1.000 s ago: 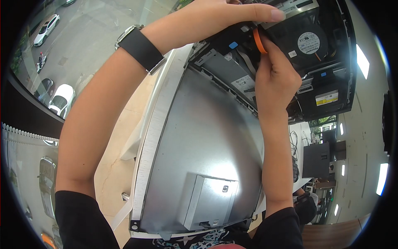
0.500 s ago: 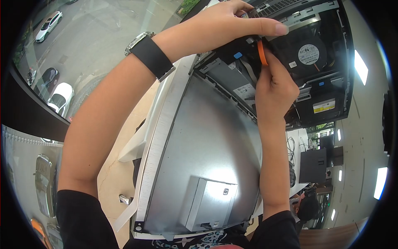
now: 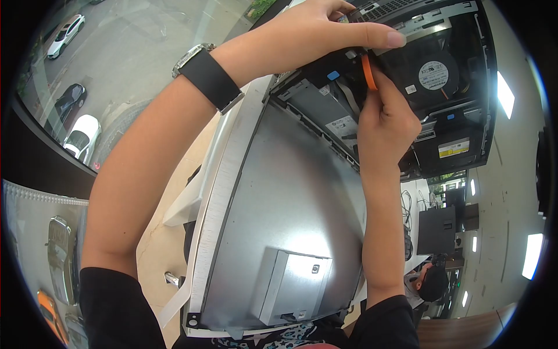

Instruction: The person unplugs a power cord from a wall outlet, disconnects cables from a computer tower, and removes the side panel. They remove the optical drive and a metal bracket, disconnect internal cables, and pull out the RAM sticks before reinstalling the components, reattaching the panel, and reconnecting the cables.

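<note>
A black desktop computer case [image 3: 474, 116] stands with its inside exposed, showing a fan with a round white label [image 3: 433, 76] and a grey metal box [image 3: 325, 110]. My left hand [image 3: 343, 32] reaches across its upper part, thumb stretched along a metal bracket, other fingers curled over the edge and partly hidden. Below it, my right hand [image 3: 388, 119] is closed around a curved orange strip [image 3: 369, 72], its fingertips hidden inside the case. Nearest me lies a large bare metal panel [image 3: 279, 186] with a raised box-shaped part [image 3: 297, 288].
The panel and case rest on a white table [image 3: 218, 192] beside a window. Cars [image 3: 82, 138] are outside. To the right are tangled cables [image 3: 407, 203], a dark box-shaped unit [image 3: 437, 231] and another person in a black cap [image 3: 435, 282].
Both hands keep nearly the same place and hold. The view has shifted slightly, and the other person at the right shows a little more.
</note>
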